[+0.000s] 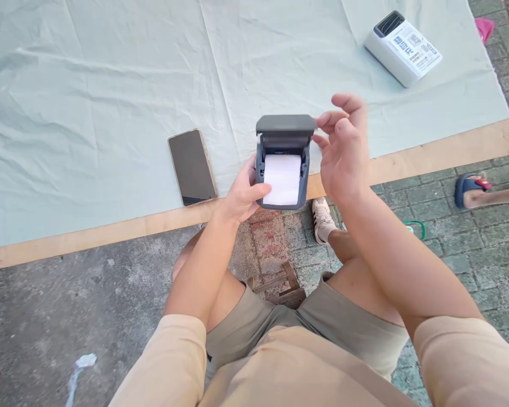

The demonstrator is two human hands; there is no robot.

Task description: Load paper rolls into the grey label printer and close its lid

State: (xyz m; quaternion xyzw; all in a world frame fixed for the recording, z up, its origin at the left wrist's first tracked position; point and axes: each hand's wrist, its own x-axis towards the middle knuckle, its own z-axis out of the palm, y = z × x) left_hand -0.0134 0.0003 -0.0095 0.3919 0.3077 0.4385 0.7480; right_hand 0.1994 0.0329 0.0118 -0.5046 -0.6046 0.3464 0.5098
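Note:
My left hand (pixel 246 192) is wrapped round the left side of a small dark label printer (pixel 306 169), its thumb resting on the edge of the paper. The printer's lid (pixel 286 123) stands raised at the far end. A white paper roll (pixel 282 180) sits in the opened compartment. My right hand (pixel 345 150) is to the right of the printer, fingers apart and curved. One fingertip is at the lid's right corner; whether it presses there I cannot tell. To the left, a phone (pixel 192 167) with a dark screen lies face up on the cloth.
A pale cloth (pixel 110 113) covers the wooden-edged table (pixel 68 244). At its far right lies a white box (pixel 402 48) with printed labels. Another person's foot in a sandal (pixel 466 189) is on the brick paving at right. A wooden stool-like piece (pixel 288 288) shows between my knees.

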